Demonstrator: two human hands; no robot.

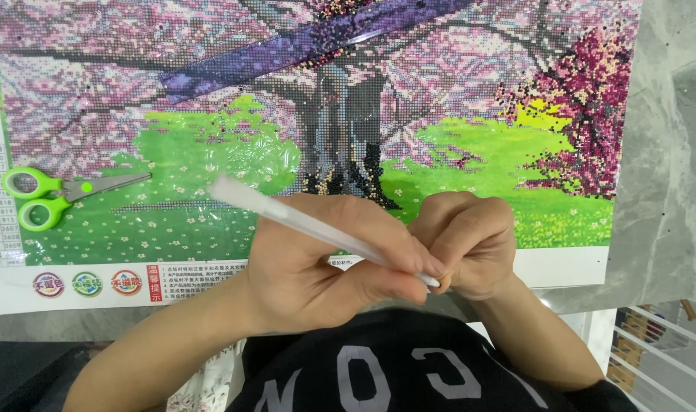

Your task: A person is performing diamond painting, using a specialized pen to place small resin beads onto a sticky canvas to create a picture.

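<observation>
Pen (pixel 302 220) pinched in left hand (pixel 317 263), tip touching curled right hand (pixel 466 244).

A smooth, translucent white plastic pen (pixel 302 221) is seen; glossy film covers the beaded canvas (pixel 210 160); the grey worktop (pixel 668 191) looks polished stone.

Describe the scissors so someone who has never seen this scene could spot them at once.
Start from the big diamond-painting canvas of pink trees over green grass. Go to its left edge, beside the white margin. The scissors lie there closed, blades pointing right; their bright green handles and grey blades mark them out.
</observation>
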